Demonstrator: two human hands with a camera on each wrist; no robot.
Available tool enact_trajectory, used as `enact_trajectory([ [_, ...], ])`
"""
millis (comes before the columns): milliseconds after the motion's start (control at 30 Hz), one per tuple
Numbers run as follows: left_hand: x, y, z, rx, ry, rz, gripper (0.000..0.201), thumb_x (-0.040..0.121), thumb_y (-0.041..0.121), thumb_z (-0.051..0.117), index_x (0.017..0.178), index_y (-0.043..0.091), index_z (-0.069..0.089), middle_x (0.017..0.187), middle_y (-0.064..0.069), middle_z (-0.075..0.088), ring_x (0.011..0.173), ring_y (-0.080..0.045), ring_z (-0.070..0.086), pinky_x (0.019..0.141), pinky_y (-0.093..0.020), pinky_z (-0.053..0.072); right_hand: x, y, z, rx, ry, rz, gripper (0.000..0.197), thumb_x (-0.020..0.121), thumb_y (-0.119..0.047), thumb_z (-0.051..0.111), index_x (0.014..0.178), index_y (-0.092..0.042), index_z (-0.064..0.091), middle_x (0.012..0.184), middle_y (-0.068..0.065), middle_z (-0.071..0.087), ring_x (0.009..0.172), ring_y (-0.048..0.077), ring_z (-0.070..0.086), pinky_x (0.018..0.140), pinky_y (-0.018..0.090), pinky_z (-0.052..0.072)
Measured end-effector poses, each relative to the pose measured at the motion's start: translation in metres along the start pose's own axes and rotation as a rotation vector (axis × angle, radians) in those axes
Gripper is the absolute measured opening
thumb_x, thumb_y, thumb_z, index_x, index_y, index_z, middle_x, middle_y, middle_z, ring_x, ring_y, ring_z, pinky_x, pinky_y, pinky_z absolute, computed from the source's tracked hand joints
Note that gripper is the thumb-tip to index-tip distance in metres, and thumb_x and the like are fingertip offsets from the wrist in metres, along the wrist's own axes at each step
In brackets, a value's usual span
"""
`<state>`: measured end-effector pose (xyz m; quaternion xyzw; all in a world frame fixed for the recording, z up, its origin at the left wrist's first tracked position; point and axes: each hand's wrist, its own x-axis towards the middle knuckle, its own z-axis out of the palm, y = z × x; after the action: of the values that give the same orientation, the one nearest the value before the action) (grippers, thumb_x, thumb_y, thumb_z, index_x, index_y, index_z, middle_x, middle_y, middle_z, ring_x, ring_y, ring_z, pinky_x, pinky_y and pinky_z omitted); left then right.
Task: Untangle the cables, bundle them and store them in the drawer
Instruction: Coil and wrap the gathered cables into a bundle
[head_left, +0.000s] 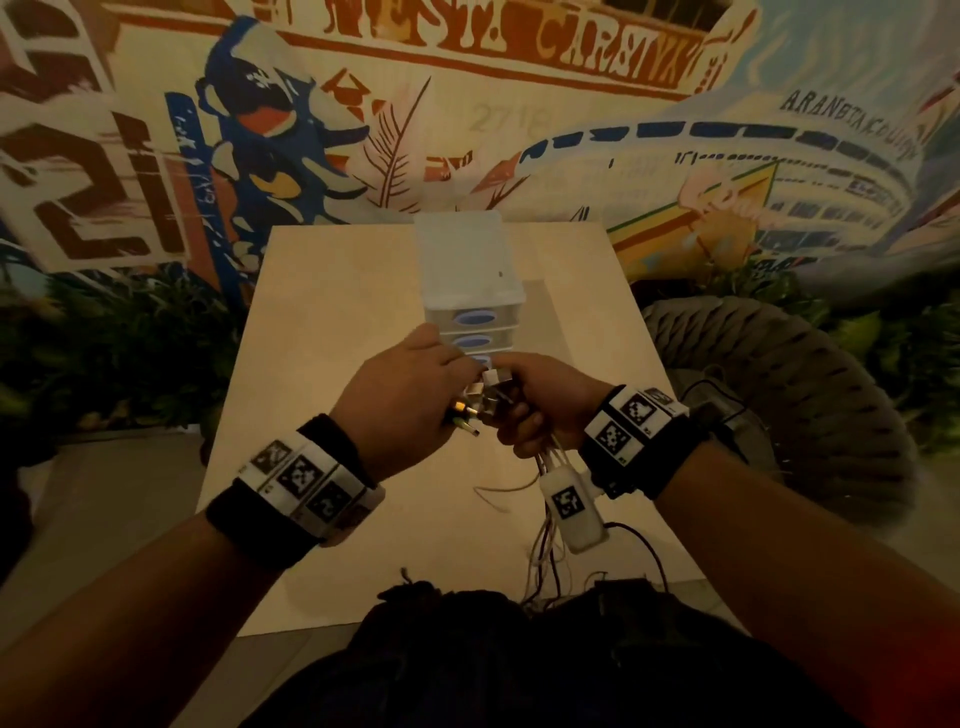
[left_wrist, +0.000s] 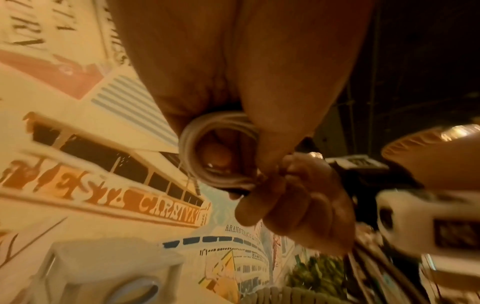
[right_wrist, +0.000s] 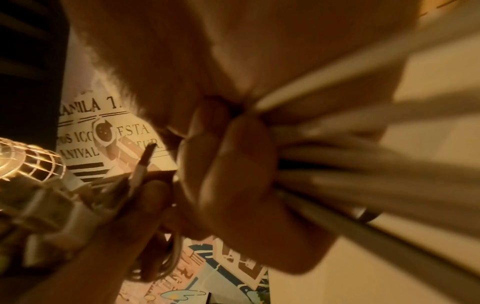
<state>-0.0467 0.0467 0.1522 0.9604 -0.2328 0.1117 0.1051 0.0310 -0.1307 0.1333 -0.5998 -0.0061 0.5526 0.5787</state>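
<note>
Cables (head_left: 485, 402) are held above the counter (head_left: 332, 332), before the drawer unit (head_left: 470, 280): coiled loops gripped by left hand (head_left: 402, 397), loose strands clenched in right hand (head_left: 540, 405).

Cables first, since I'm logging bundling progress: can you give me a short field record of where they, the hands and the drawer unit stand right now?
cables: white bundle, held above the table, loose ends trailing toward the person
coil: looped white cable at the left hand
left hand: grips coil and plug ends
right hand: fingers curled round the cable bundle
drawer unit: translucent, at the table's far side; visible drawers look shut
stored in drawer: nothing visible yet
</note>
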Motion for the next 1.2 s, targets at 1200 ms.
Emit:
enact_trajectory([
  [1200,0.034,-0.019,0.029,0.202,-0.716,-0.089,0.028,0.091,0.04,0.062,0.093,0.015,0.074,0.063,0.006,0.048,0.067,-0.018,0.053,0.064,-0.03,0.045,0.028,-0.003,0.032,-1.031,0.249,0.059,0.013,0.091,-0.028,0.063,0.084,-0.019,0.069,0.078,-0.005,0.071,0.056,0.006,0.062,0.051,0.019,0.045],
])
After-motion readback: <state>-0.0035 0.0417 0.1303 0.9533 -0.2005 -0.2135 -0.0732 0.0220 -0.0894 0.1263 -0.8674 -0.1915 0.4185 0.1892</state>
